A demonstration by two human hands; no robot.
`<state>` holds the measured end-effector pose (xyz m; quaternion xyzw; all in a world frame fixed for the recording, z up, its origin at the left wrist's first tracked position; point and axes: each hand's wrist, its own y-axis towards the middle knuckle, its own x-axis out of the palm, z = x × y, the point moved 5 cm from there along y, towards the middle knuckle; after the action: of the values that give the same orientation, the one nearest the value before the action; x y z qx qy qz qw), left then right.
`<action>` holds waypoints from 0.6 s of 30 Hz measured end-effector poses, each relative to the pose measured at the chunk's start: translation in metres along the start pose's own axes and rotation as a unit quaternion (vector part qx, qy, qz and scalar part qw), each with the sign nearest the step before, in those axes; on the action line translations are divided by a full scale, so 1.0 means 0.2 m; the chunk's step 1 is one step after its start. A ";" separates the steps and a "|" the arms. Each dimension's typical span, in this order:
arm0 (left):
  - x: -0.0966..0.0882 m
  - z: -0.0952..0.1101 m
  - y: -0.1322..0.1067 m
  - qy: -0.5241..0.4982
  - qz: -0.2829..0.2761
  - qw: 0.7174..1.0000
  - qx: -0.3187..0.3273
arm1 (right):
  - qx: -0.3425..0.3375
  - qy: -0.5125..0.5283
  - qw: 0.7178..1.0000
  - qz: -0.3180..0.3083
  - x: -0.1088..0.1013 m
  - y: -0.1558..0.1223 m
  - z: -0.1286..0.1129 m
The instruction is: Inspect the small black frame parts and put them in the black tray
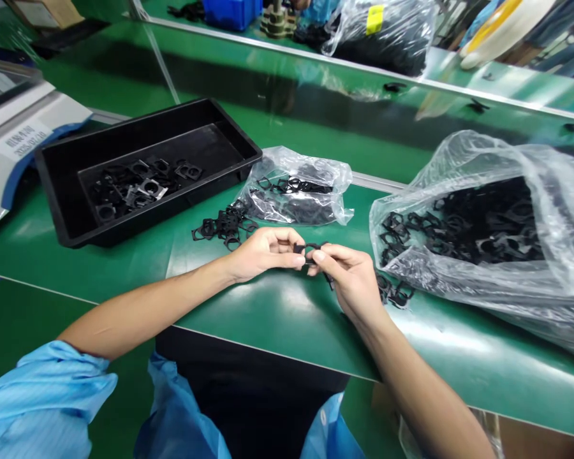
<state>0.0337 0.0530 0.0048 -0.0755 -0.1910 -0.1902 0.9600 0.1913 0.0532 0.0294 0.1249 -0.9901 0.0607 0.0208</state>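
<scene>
My left hand (263, 253) and my right hand (349, 275) meet above the green table (277, 319), and both pinch one small black plastic ring part (309, 250) between their fingertips. A loose heap of the same black parts (222, 226) lies just left of my left hand. A few more black parts (396, 293) lie on the table right of my right hand. Whether my right palm hides another piece I cannot tell.
A black tray (62, 191) holding several black parts stands at the left. A small clear bag of parts (299, 185) lies behind my hands, a large clear bag (488, 223) at the right. A white machine (9, 134) sits far left. Bins and bags stand beyond the rail.
</scene>
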 end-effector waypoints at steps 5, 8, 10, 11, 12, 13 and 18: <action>-0.01 0.01 0.00 0.010 0.031 0.999 0.027 | -0.001 0.009 1.000 0.011 -0.01 0.01 0.00; -0.02 0.02 0.00 0.047 0.058 0.996 0.039 | 0.006 0.023 1.000 0.013 -0.01 0.01 0.00; -0.03 0.02 0.00 0.069 0.071 0.994 0.041 | 0.015 0.031 0.999 0.013 -0.01 0.01 0.01; -0.03 0.02 0.00 0.074 0.073 0.994 0.040 | 0.022 0.037 0.999 0.012 -0.01 0.02 0.02; -0.03 0.02 0.00 0.073 0.071 0.994 0.038 | 0.031 0.045 0.998 0.011 -0.01 0.02 0.02; -0.03 0.02 0.00 0.069 0.067 0.995 0.035 | 0.040 0.055 0.998 0.009 -0.01 0.02 0.03; -0.02 0.01 0.01 0.033 0.056 0.998 0.023 | 0.075 0.099 0.992 0.013 -0.01 0.03 0.04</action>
<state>0.0295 0.0567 0.0046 -0.0579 -0.1590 -0.1342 0.9764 0.1921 0.0576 0.0201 0.1065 -0.9773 0.1474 0.1089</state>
